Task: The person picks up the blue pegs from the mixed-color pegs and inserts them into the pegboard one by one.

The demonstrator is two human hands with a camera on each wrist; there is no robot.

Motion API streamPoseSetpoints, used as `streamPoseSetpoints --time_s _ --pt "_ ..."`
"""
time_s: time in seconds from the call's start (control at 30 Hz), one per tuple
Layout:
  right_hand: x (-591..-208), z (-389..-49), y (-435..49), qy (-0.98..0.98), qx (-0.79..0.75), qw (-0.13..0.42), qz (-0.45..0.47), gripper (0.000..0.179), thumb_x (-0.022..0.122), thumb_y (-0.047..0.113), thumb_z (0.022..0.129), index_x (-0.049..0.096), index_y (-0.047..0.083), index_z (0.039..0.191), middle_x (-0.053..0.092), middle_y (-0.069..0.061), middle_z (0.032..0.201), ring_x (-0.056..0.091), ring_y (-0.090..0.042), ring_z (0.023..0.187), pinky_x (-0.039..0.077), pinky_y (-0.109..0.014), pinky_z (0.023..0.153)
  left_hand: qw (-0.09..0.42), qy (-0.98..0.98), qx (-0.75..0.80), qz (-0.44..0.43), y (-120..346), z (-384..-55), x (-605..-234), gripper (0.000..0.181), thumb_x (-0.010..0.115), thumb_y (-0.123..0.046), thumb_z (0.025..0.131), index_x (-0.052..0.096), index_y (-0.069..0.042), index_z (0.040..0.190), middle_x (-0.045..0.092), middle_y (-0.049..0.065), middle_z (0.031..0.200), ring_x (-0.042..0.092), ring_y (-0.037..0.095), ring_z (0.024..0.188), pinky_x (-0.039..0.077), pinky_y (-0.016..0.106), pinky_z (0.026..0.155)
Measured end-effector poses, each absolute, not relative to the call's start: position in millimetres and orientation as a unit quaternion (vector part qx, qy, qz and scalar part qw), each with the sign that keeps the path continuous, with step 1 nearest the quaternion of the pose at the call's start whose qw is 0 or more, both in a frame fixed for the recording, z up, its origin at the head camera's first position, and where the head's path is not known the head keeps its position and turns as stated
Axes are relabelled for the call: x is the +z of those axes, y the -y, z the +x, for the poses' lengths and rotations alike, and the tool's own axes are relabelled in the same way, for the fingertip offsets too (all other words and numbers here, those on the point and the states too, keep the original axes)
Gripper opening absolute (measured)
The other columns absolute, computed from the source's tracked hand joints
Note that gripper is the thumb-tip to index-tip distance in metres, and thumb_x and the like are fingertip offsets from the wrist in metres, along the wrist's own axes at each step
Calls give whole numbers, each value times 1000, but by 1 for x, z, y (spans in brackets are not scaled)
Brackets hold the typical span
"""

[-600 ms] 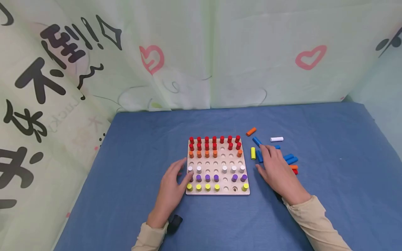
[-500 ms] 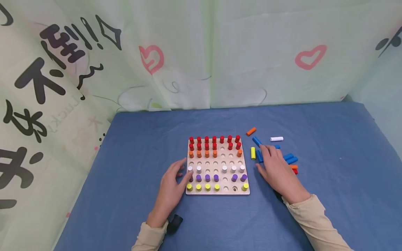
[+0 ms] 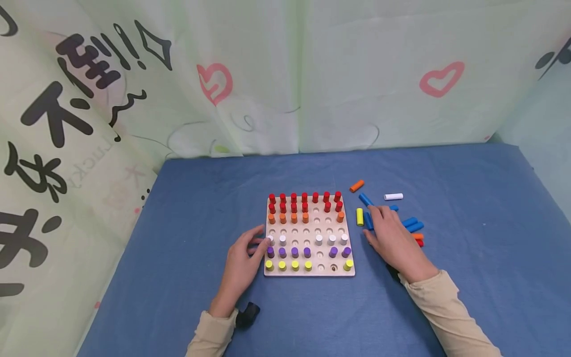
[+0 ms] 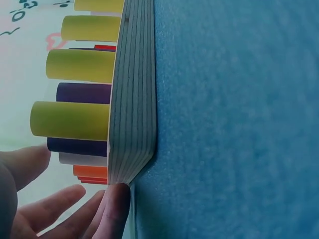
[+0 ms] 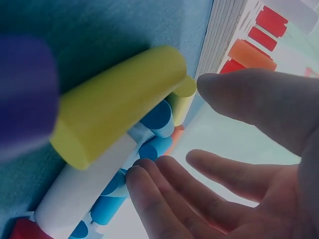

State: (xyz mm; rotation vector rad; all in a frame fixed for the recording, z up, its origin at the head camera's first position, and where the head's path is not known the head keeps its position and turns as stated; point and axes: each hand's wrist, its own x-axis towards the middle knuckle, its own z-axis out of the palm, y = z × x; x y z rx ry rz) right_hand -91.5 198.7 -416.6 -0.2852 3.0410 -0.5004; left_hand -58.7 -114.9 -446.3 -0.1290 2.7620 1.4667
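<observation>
A square wooden pegboard (image 3: 312, 274) carries rows of upright red, orange, white, purple and yellow pegs, with several bare holes among them. My left hand (image 3: 241, 265) is at its left edge. In the left wrist view, a fingertip (image 4: 118, 199) meets the board's corner, while the thumb (image 4: 30, 162) is beside a purple peg (image 4: 75, 146). My right hand (image 3: 397, 243) reaches over loose pegs to the right of the board, partly covering them. From the right wrist, its fingers look spread, with nothing between them, near a yellow peg (image 5: 119, 104) and a white peg (image 5: 82, 191).
Scattered around the right hand lie blue pegs (image 3: 409, 222), another blue peg (image 3: 366, 199), a yellow peg (image 3: 359, 217), an orange peg (image 3: 357, 186), a white peg (image 3: 393, 197) and a red peg (image 3: 420, 243). Blue cloth (image 3: 200, 198) covers the table; a printed curtain (image 3: 357, 74) hangs behind.
My left thumb has drawn back slightly to the left, uncovering the purple peg at the row's left end. The right hand has stayed nearly still over the loose pegs.
</observation>
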Motion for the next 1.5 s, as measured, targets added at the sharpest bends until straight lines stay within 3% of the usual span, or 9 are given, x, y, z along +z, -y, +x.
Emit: streamPoseSetpoints --time_s 0.2,0.47,0.83,1.5 --pt "-416 -95 -200 -982 -158 25 -97 57 70 10 92 44 -14 136 51 -32 121 49 -43 106 50 -57 88 6 -876 479 -52 115 -62 -448 40 61 -27 100 59 -10 136 64 9 128 64 22 109 56 40 91" --pt "-413 -99 -200 -982 -157 34 -96 53 70 9 92 48 -14 133 52 -31 119 51 -40 102 51 -55 87 12 -862 504 -62 115 -66 -449 38 58 -24 101 59 -8 135 66 11 120 67 18 92 58 31 82" --pt "-415 -106 -199 -983 -148 47 -100 50 74 7 88 54 -13 130 55 -29 115 55 -36 96 53 -51 85 12 -851 521 -60 117 -71 -450 35 60 -16 100 60 -5 133 67 13 119 66 23 101 58 25 76" --pt "-415 -116 -201 -981 -152 79 -87 42 71 8 91 58 -13 125 58 -28 112 57 -35 92 54 -50 83 28 -860 506 -59 120 -79 -457 34 69 -11 93 66 -9 127 68 8 119 66 19 94 58 24 72"
